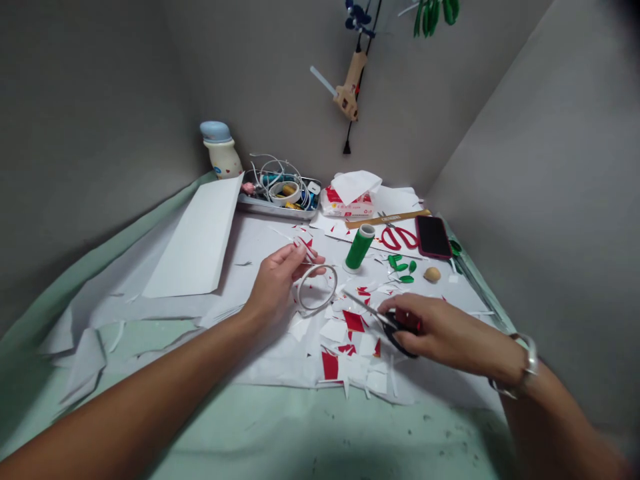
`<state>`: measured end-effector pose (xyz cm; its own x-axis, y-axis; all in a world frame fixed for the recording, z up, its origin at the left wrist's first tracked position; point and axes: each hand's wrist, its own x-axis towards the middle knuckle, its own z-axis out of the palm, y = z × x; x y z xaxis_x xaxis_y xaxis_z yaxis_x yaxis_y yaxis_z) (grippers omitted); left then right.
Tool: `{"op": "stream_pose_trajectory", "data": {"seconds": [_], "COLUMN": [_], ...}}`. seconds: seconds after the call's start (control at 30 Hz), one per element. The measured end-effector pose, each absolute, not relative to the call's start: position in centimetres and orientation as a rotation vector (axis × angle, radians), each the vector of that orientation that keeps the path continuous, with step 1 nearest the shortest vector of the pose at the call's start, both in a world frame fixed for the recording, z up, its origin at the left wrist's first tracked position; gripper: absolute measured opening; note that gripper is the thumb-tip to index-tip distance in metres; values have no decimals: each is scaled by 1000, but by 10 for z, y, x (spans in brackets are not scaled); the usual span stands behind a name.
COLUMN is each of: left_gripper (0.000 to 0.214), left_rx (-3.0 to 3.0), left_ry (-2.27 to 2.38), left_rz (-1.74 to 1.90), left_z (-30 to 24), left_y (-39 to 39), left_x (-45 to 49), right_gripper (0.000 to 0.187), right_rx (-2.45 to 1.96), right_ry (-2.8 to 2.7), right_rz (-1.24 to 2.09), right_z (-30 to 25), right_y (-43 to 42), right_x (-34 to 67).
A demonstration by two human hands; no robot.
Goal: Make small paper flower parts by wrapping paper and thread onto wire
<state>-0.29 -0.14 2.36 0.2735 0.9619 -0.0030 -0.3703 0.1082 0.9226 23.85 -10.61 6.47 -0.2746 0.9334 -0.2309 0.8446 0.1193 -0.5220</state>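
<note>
My left hand [283, 277] is closed, its fingertips pinching a small red-and-white strip of paper [306, 248]. A thin white ring [336, 288] hangs at the same fingers, over the paper scraps; whether it is a tape roll I cannot tell. Black-handled scissors [377, 315] are gripped in my right hand [440, 330], their blades pointing left toward the ring without touching it. Beneath and between both hands lie cut scraps of red paper [354, 321] and white paper [334, 329]. Just beyond, a spool of green thread [360, 248] stands upright.
Green leaf-shaped pieces [407, 279], a small tan ball [432, 274], red-handled scissors [399, 237] and a phone [433, 236] lie at right. Behind are a ruler [387, 220], a tissue pack [346, 203] and a metal tray [280, 212]. Folded white card [193, 243] lies left. A glue gun [349, 90] hangs above.
</note>
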Motion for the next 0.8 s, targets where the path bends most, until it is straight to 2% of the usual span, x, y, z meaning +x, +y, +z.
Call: {"op": "stream_pose_trajectory", "data": {"seconds": [0.13,0.27,0.43,0.57,0.8], "left_gripper": [18,16,12,15,20], "left_rx": [964,971,917,926,940], "left_ry": [798,794,800,819,841], "left_rz": [1233,1294,1312,1265,1027], "left_z": [23,24,28,28,25], "left_y": [6,15,23,22,12], "left_x": [-4,-7,-11,-11,-7], "right_gripper": [45,54,56,46,41], "right_rx": [-1361,-1178,-1238,-1371,-1398], "right_ry": [-1941,-1765,-1474,-1428,-1414], "right_rz": [1843,2234,2262,2052,1790], "right_z": [49,18,8,13,7], "right_y": [-121,-114,-85,-67,-61], "right_x": [214,174,187,233,275]}}
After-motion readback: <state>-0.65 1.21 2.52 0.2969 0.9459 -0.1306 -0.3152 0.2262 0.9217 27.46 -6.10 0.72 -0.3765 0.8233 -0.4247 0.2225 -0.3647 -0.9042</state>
